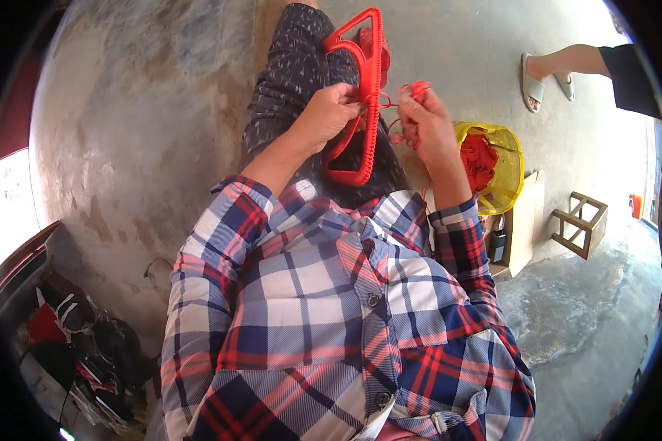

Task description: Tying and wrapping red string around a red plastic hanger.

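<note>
The left hand (331,117) gripped a red, cord-wrapped, angular frame (371,136). To its right, the right hand (428,125) clutched thin red cord (418,90).

Your left hand's (331,116) grip holds the long, ridged side of a red frame (375,66) above your dark patterned trousers (283,77). Your right hand's (428,125) grip, just beside it, holds bunched red cord (418,89), with a strand running to the frame. Near your right forearm, a yellow basket (521,158) contains red material (478,160); beyond stand a small stool (599,229) and another person's sandalled foot (535,70).
</note>
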A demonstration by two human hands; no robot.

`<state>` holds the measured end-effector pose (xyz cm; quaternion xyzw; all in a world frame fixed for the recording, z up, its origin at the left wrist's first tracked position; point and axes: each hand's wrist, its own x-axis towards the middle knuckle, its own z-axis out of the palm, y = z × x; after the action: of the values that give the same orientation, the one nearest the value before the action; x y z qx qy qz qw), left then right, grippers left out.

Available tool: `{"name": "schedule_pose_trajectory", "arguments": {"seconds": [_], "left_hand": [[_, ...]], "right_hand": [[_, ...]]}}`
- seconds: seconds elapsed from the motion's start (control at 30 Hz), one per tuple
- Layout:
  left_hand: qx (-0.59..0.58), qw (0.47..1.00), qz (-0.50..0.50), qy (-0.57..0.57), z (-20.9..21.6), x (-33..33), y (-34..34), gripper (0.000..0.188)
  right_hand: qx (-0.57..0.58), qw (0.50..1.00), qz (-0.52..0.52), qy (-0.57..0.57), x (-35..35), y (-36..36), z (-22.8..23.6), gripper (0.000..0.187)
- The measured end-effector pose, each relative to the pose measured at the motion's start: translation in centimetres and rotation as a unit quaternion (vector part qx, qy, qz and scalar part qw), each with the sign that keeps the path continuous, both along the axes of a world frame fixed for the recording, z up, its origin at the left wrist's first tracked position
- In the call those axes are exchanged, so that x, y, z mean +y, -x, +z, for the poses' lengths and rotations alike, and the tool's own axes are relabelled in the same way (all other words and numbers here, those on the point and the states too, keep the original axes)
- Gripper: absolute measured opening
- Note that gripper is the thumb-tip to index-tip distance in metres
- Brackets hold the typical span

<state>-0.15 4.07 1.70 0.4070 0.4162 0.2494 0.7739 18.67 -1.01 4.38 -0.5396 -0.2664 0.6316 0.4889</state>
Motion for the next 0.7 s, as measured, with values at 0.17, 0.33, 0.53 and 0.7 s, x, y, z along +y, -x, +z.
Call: {"name": "schedule_pose_trajectory", "arguments": {"seconds": [0.17, 0.33, 0.53, 0.7], "left_hand": [[0.003, 1.000, 0.006, 0.019, -0.7, 0.0, 0.0, 0.024], [-0.007, 0.999, 0.007, 0.049, -1.0, 0.0, -0.3, 0.022], [-0.045, 0.996, 0.038, 0.067, -0.4, -0.3, -0.4, 0.020], [-0.088, 0.990, 0.043, 0.105, -0.9, -0.8, -0.1, 0.023]], "right_hand": [[0.121, 0.991, -0.009, -0.051, -0.3, -1.5, 4.1, 0.015], [0.024, 0.992, 0.085, -0.093, -3.4, 1.6, 6.2, 0.015], [0.052, 0.991, -0.048, -0.115, 0.0, -1.5, 5.3, 0.010], [-0.023, 0.994, -0.061, -0.082, 3.0, -5.9, 4.5, 0.009]]}}
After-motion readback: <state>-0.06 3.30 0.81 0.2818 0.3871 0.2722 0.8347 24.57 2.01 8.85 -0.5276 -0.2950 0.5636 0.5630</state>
